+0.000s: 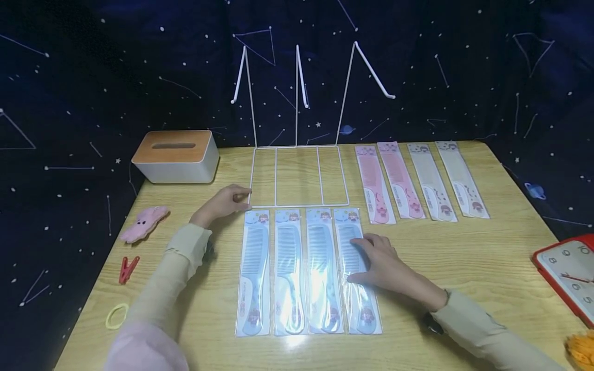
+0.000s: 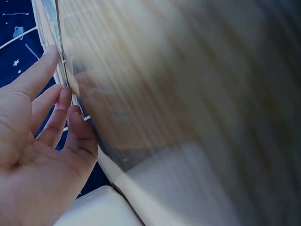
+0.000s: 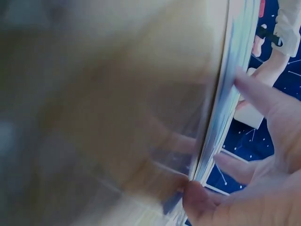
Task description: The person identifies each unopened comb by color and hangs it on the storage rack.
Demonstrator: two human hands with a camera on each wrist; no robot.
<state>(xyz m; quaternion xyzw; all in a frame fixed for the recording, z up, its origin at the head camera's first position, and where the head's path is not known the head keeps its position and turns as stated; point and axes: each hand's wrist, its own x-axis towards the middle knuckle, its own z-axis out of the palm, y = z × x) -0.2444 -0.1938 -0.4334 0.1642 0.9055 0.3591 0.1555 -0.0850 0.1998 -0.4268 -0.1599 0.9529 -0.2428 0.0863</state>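
Note:
Four packaged blue combs stand side by side in a row on the table, among them the leftmost blue comb [image 1: 253,273] and the rightmost blue comb [image 1: 359,299]. My right hand [image 1: 389,268] rests on the rightmost one, its thumb and fingertips spread over the clear wrapper. A white wire display rack [image 1: 321,175] lies behind the row, its three hooked prongs rising at the back. Beside the rack's front left corner is my left hand [image 1: 223,202], its fingertips right at the wire. In the left wrist view the fingers [image 2: 59,110] reach to the table edge, loosely extended.
Right of the rack lie two packaged pink combs [image 1: 375,185] and two pale combs [image 1: 431,183]. A tissue box [image 1: 178,165], pink plush [image 1: 145,224], red clip [image 1: 128,270] and yellow ring [image 1: 117,316] sit left. A red-framed clock [image 1: 568,273] stands at the right edge.

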